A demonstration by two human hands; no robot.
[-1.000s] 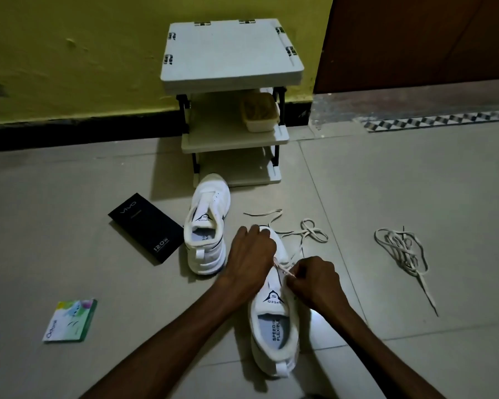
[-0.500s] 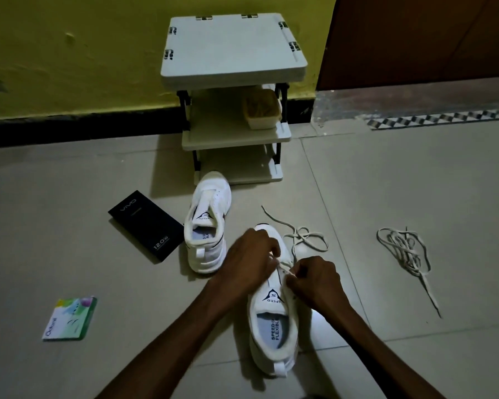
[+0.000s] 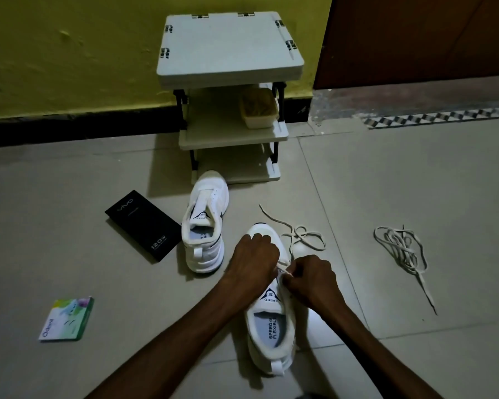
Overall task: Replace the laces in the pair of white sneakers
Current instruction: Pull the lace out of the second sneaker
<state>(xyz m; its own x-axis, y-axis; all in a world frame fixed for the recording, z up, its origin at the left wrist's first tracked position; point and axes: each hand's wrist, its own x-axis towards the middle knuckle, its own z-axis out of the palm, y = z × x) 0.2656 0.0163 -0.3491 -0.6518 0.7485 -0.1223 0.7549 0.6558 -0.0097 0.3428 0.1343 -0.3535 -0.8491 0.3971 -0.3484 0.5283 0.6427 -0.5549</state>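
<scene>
A white sneaker [image 3: 271, 326] lies on the floor between my arms, heel toward me. My left hand [image 3: 254, 260] is curled over its forefoot and grips the upper. My right hand [image 3: 311, 279] pinches a pale lace end at the eyelets, right of the tongue. The loose part of that lace [image 3: 297, 236] trails in loops on the tile beyond the toe. The second white sneaker [image 3: 205, 223] stands unlaced to the left, toe toward the wall. Another bundled lace [image 3: 401, 249] lies apart on the floor at the right.
A small white three-tier rack [image 3: 231, 53] stands against the yellow wall, with a tub [image 3: 258, 110] on its middle shelf. A black box [image 3: 144, 224] lies left of the far sneaker. A small green packet [image 3: 67, 319] lies at the front left. A brown door fills the upper right.
The loose lace beyond the toe has shifted and its far end has straightened out toward the rack. Both hands stay at the eyelets with only slight movement.
</scene>
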